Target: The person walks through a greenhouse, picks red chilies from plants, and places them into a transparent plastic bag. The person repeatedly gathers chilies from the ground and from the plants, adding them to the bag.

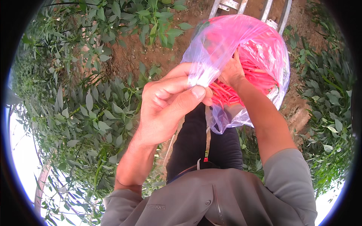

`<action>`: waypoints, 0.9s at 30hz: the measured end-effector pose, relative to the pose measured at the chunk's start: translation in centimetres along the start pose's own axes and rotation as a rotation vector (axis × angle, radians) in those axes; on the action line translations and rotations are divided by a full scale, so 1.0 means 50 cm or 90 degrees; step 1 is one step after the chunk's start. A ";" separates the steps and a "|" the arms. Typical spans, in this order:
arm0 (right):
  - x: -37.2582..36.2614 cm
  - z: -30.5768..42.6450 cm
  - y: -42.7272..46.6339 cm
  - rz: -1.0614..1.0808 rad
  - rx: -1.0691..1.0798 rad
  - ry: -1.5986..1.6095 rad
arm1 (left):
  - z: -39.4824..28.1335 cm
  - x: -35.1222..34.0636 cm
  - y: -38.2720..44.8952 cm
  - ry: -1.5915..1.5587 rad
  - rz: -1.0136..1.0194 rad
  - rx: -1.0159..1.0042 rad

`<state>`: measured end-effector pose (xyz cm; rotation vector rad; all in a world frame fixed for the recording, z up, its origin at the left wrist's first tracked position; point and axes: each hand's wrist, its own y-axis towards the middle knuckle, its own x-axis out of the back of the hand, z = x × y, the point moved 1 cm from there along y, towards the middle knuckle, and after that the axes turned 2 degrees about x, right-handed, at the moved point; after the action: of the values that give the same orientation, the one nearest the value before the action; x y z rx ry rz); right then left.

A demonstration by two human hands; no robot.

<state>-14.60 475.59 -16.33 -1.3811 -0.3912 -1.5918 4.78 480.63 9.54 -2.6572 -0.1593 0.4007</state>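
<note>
A large translucent purple plastic bag (217,42) bulges with many long red chili peppers (256,70). My left hand (172,99) pinches a gathered part of the bag's rim between thumb and fingers, at the bag's left side. Through the mouth of the bag reaches my right hand (233,70), resting against the peppers inside. Its fingertips are partly hidden among the peppers and behind the plastic, so I cannot see whether they grip anything. The near edge of the bag hangs loose in front of my legs.
Metal rails (266,11) of a frame lie beyond the bag on brown soil (158,60). Leafy pepper plants (93,110) grow densely on the left, and more plants (325,99) line the right side. My legs in dark trousers (189,141) stand just below the bag.
</note>
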 end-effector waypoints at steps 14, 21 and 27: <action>0.167 -0.087 -0.106 -0.277 -0.132 0.242 | 0.009 0.006 0.006 -0.085 -0.122 0.073; 0.167 -0.157 -0.135 -0.079 -0.087 0.230 | 0.019 0.005 0.016 -0.114 -0.144 0.073; 0.193 -0.120 -0.110 -0.046 -0.284 0.175 | 0.025 0.002 0.015 -0.103 -0.145 0.064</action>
<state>-21.59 469.53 -7.76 -1.4538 0.0879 -1.9774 4.52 480.48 8.08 -2.4715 -0.4737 0.5337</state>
